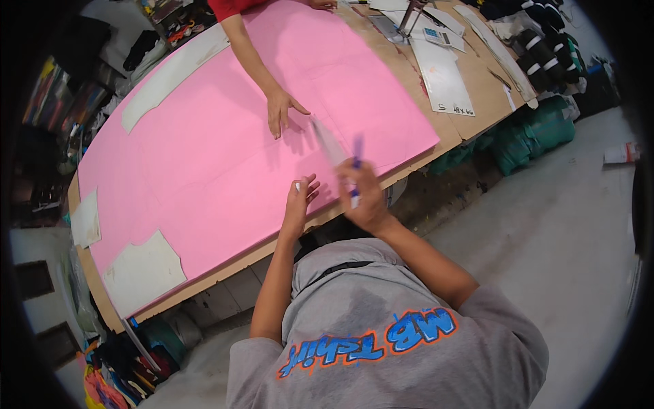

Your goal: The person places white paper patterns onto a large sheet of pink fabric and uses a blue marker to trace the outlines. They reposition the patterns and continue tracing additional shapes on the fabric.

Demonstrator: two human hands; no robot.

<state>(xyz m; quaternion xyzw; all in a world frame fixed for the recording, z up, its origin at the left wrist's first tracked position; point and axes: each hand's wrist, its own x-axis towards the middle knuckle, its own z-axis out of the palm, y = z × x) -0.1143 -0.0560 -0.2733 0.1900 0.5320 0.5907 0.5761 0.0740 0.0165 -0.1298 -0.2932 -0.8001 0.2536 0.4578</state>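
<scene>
My right hand (368,199) is closed around a blue pen (357,148), held upright over the table's near edge. A pale, thin strip (328,140), smeared by motion, stretches from this hand toward the far side; I cannot make out its kind. My left hand (298,204) is just to the left, fingers curled, with a small white piece (298,185) between thumb and fingers. Both hands are above a large pink fabric (204,177) spread over the table. Across from me, a co-worker's hand (279,109) reaches toward the strip's far end, fingers apart.
White pattern pieces lie on the fabric: a long one (174,75) at the far left and a wide one (146,273) at the near left. Brown paper (453,133) covers the table's right end, with a calculator (437,37) and scissors (499,79). Green sacks (535,136) stand beside it.
</scene>
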